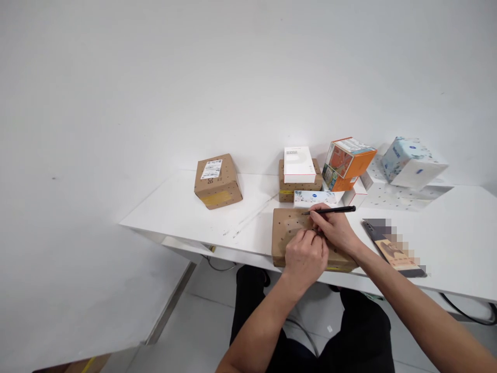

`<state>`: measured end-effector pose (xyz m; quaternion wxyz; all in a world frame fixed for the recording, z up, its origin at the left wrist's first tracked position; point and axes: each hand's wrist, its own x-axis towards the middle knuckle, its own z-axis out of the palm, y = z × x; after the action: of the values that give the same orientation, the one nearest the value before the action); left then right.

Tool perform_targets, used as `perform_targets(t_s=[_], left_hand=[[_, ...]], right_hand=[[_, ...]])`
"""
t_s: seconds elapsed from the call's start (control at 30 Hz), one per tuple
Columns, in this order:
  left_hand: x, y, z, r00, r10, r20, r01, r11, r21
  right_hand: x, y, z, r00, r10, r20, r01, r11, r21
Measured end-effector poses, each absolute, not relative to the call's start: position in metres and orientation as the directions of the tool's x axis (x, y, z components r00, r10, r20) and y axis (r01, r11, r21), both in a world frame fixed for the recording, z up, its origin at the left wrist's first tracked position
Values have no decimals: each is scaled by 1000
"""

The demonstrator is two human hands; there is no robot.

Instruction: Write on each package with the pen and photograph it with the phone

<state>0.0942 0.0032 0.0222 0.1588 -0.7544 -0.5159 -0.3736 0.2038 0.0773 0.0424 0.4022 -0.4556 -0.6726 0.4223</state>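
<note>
Lying flat at the near edge of the white table (182, 207), a brown cardboard box (285, 233) sits directly in front of the person, its top peppered with small dark dots. The right hand (334, 228) pinches a black pen (330, 210) between thumb and fingers, the tip pointing left and touching or nearly touching the box top near its far edge; the pen lies almost level, probably because the hand rests its heel on the cardboard for steadiness. The left hand (305, 256) sits on the box just beside the right, fingers curled in and pressed together, seemingly bearing down to keep the box from sliding; whether it grips anything small I cannot tell.

Just behind the box lies a low white tissue pack (314, 197), and behind that a second brown carton (289, 189) carries a white box (298, 164) on top. To their right an orange box (347, 161) stands tilted on one edge, leaning on what lies under it. Farther right a pale blue patterned cube (411, 160) is also tipped up on a dotted white sheet (388, 196). Well apart on the left, a labelled brown parcel (217, 180) rests alone. A dark flat card (392, 248), partly blurred, lies near the right forearm.
</note>
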Motion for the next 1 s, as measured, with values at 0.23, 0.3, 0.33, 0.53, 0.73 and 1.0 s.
perform_targets(t_s=[0.23,0.3,0.33,0.53,0.73,1.0], left_hand=[[93,4,21,184,632,753,879,-448,161],[93,4,20,183,621,763,876,-455,160],[93,4,20,183,616,766,875,-458,159],[93,4,21,172,599,782,872,-461,162],[94,4,21,173,598,782,873,-460,159],[94,4,20,174,597,783,878,-454,150]], right_hand=[[218,76,54,183,957,225,-66,240,-968],[236,80,52,378,893,243,-63,287,-956],[247,82,49,456,853,253,10,279,-960],[301,91,22,233,972,-4,868,-210,-450],[289,83,2,58,956,-289,950,-142,-278],[293,77,-1,134,950,-283,966,-189,-177]])
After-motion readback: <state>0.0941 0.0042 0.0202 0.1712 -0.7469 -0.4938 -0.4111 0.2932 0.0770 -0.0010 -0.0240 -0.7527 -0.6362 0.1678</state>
